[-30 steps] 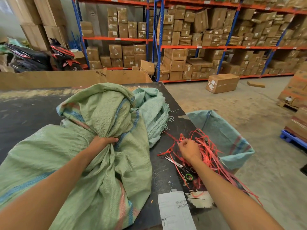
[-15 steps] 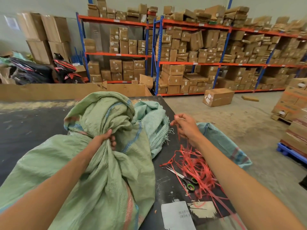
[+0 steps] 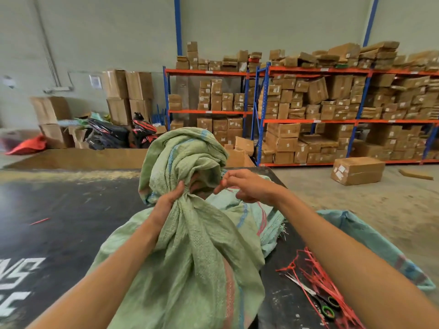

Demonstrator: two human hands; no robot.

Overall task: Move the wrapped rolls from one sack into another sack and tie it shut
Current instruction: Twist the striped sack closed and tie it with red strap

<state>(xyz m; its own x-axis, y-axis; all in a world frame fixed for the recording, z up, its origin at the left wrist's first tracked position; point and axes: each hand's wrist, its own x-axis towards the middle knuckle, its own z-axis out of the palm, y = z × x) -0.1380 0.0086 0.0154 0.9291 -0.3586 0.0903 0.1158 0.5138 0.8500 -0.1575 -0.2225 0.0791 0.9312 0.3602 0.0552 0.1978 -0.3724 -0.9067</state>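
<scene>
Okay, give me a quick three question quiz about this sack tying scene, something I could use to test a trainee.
1. True or false: the left hand grips the gathered neck of the green sack.
2. What lies among the red ties on the black table? A) a knife B) scissors C) a tape roll
3. Fill in: the right hand is raised beside the sack's ____.

Key: 1 true; 2 B; 3 neck.

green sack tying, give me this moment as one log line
step: tying | left hand: grips gathered neck of green sack | right hand: at neck, string not discernible | tie: not done
</scene>
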